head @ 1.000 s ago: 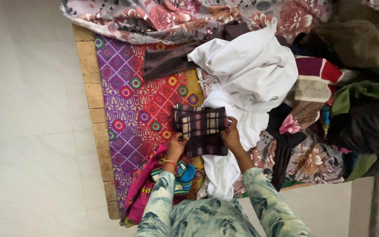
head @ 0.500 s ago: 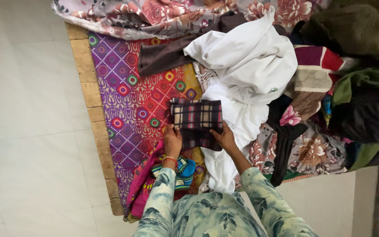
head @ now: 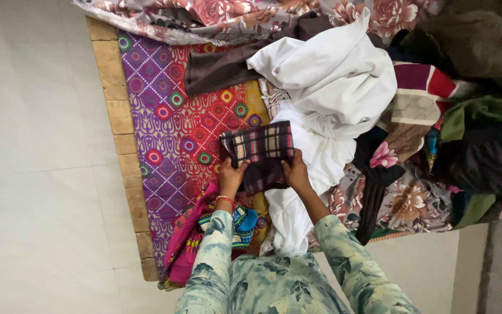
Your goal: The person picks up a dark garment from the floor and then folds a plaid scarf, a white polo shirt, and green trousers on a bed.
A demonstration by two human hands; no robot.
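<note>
- Head view, looking down: dark plaid cloth (head: 260,152), folded into a small rectangle, sits mid-frame on the bed, half over the patterned spread (head: 172,110) and half over the white garment (head: 321,87).
- Left hand (head: 229,175) grips the cloth's near-left corner; fingers curled on the fabric, closed on it.
- Right hand (head: 296,173) holds the near-right corner; thumb on top, fingers tucked under the edge.
- Both hands at the cloth's near edge, w/ the fold lifted a bit off the spread; far edge tilts up.
- Orange-red bangle (head: 224,199) on the left wrist. Sleeves pale green w/ leaf print.
- Just below left hand: pink and blue printed fabric (head: 216,229), bunched at the bed's near edge.
- White garment runs from the big heap up top down past the right hand toward the person's body.
- Brown garment (head: 222,70) lies across the spread, above the plaid cloth, apart from it.
- Right side: mixed clothes pile (head: 448,134), w/ maroon-striped, green, black and olive pieces; floral sheet (head: 402,203) under it.
- Floral bedcover (head: 216,14) bunched along the top edge.
- Wooden bed frame (head: 120,122) shows at left; pale tiled floor (head: 36,157) beyond it.
</note>
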